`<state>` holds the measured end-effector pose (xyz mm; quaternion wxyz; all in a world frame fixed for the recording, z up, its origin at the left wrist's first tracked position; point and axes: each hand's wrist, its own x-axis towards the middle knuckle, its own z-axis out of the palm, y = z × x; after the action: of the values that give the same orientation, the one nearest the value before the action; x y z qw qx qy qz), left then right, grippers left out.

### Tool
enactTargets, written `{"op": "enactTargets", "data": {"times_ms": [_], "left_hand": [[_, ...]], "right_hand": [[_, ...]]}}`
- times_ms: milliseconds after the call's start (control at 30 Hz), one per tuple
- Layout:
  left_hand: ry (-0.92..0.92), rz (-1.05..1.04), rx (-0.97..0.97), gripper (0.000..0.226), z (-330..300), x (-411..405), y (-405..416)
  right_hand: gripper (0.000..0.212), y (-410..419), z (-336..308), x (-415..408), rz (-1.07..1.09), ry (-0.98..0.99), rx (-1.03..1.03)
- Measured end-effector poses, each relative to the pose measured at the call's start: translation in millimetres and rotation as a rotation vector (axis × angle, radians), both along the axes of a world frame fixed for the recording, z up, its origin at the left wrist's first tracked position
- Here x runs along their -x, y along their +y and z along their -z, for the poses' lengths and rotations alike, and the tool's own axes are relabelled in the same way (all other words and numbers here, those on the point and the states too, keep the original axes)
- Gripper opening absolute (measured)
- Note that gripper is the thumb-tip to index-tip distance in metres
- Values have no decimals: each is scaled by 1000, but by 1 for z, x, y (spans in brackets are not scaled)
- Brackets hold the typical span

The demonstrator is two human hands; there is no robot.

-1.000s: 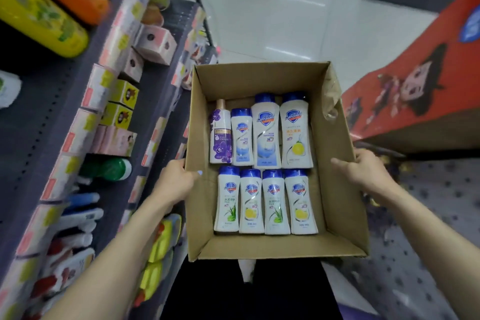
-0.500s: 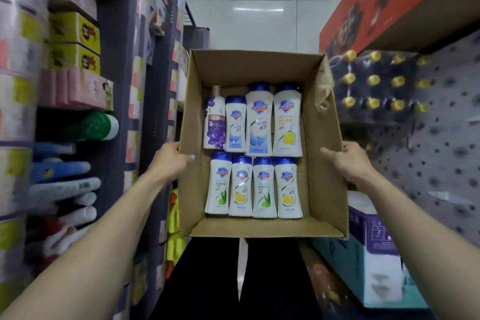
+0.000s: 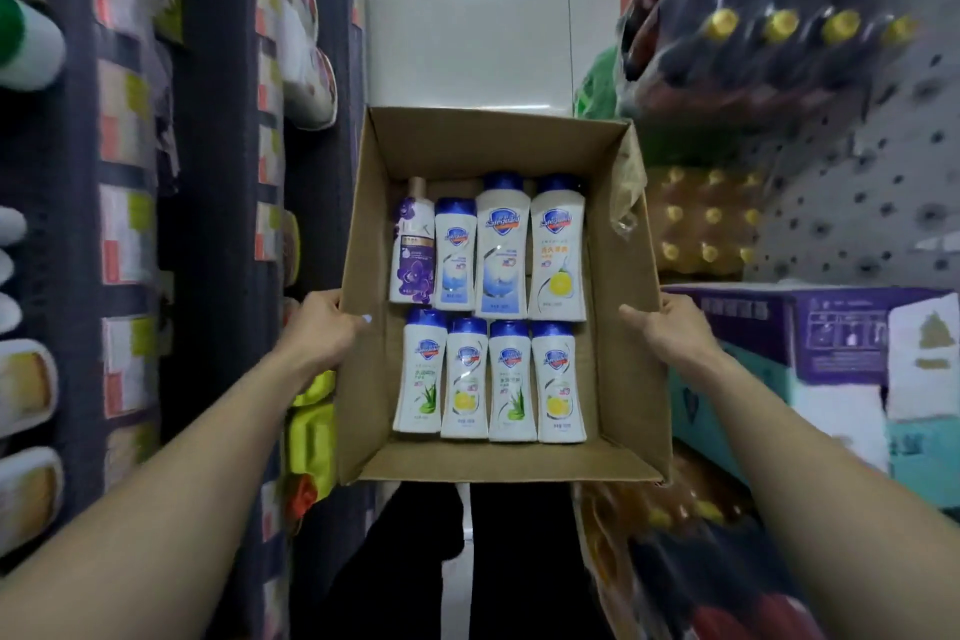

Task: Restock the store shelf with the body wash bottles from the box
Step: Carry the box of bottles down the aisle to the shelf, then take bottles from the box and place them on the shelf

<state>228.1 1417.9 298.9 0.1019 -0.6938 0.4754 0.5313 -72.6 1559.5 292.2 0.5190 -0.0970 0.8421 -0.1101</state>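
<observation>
An open cardboard box point(image 3: 626, 327) is held in front of me at mid-frame. My left hand point(image 3: 324, 327) grips its left wall and my right hand point(image 3: 670, 330) grips its right wall. Inside lie several white body wash bottles with blue caps point(image 3: 503, 247) in two rows, labels facing up. One purple-flowered bottle point(image 3: 413, 250) lies at the far left of the back row. The store shelf point(image 3: 218, 234) runs along my left, close to the box's left side.
Shelf rows on the left carry price tags, white bottles point(image 3: 23, 47) and yellow packs point(image 3: 311, 426). On the right stand shrink-wrapped packs of yellow-capped bottles point(image 3: 779, 0), a purple and teal carton point(image 3: 831, 343) and a pegboard wall point(image 3: 883, 182). White floor lies ahead.
The view has swung to the right and down the aisle while both hands keep hold of the box. The red display has left the view; the drink packs and carton now show large on the right.
</observation>
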Motion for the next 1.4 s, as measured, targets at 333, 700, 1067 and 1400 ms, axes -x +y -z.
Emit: {"op": "enactTargets", "data": {"times_ms": [333, 700, 1067, 1400], "left_hand": [[-109, -1, 63, 31, 156, -58, 98], [-119, 75, 36, 31, 310, -102, 173], [-87, 24, 89, 37, 389, -126, 196], [-84, 36, 164, 39, 392, -114, 169]], "right_hand": [[36, 76, 155, -78, -13, 147, -13], [40, 161, 324, -120, -47, 115, -61], [36, 188, 390, -144, -64, 247, 52], [38, 162, 402, -141, -20, 259, 89]]}}
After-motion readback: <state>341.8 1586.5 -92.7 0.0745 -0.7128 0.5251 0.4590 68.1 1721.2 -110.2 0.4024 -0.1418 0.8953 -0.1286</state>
